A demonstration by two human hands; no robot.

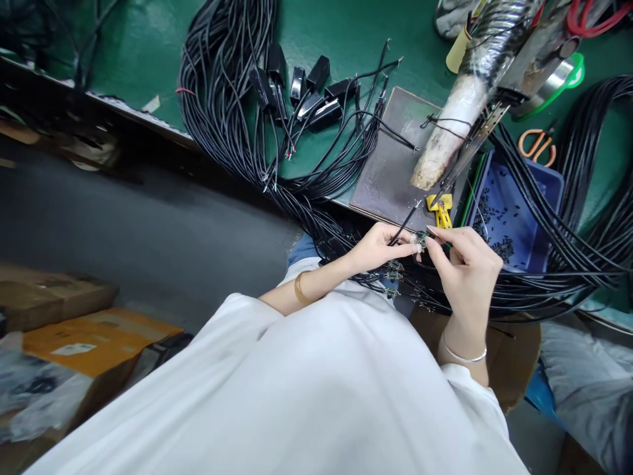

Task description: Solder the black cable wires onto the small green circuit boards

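My left hand (388,247) is closed on a thin black cable (404,223), whose stripped wire end points up and away from me. At the tips of my left fingers is a small green circuit board (422,241), partly covered. My right hand (462,254) pinches at the other side of this board, thumb and forefinger nearly together; the exact contact is too small to make out. More little green boards (393,270) on cable ends hang just below my left hand. Beyond the fingers, a yellow tool (441,210) lies at the edge of a grey-brown board (395,165).
A blue tray (512,211) with tiny black pieces stands at right, crossed by black cables (578,178). Orange-handled scissors (537,146) lie behind it. A wrapped tube (455,125) overhangs the board. Black housings (316,99) and a cable bundle (222,119) lie left on the green table.
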